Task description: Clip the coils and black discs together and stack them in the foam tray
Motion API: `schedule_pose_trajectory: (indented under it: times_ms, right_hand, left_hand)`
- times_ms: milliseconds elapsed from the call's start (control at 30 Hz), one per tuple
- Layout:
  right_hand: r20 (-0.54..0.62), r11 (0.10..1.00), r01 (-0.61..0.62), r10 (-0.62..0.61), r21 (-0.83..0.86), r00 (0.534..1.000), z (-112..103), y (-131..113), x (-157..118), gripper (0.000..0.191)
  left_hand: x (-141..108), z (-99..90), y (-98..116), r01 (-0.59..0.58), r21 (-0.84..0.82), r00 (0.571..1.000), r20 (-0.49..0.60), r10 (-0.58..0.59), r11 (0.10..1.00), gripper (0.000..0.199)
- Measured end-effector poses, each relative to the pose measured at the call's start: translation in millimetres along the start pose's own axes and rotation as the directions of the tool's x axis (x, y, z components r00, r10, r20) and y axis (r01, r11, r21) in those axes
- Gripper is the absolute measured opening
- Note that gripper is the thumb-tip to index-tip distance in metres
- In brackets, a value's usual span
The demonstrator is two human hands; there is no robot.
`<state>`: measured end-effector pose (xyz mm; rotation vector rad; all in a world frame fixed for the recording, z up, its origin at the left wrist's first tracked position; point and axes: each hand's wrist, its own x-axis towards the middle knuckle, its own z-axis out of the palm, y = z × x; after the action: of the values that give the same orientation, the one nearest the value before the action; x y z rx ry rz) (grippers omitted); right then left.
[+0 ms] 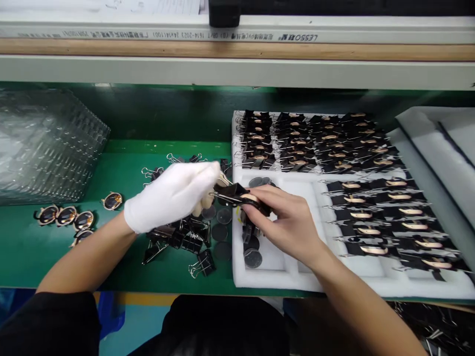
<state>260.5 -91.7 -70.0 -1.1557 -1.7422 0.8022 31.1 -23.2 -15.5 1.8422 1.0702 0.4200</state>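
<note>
My left hand (178, 195), in a white glove, is closed around the wire handles of a black binder clip (232, 189). My bare right hand (287, 225) pinches a round, gold-rimmed piece like a watch case (250, 198) between thumb and fingers. The clip's jaws meet the case's edge; whether they are clamped on it I cannot tell. Below my left hand lies a heap of loose binder clips (191, 235). Several dark round discs (219, 232) lie beside the heap, and more discs (253, 258) sit in the near-left part of the white foam tray (260, 281).
In the tray's back and right parts, rows of watch cases with clips (297, 141) are set. Gold-rimmed watch cases (67, 216) lie on the green table (122, 267) at left. Stacked clear plastic trays (48, 143) stand behind them. A shelf edge (148, 69) spans the back.
</note>
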Motion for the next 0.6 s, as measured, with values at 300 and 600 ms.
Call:
schedule_pose_trajectory:
  times_ms: [300,600]
  right_hand:
    - [-0.09,0.974,0.123,-0.141,-0.19,0.986,-19,-7,2,0.085]
    - [0.007,0.927,-0.282,0.289,0.248,0.957,-6,-15,-10,0.016]
  left_hand:
    - [-6,13.0,10,-0.078,0.239,0.993,-0.066,0.097,0.968,0.045]
    - [-17,23.0,13,-0.06,0.268,0.998,0.013,0.059,0.961,0.054]
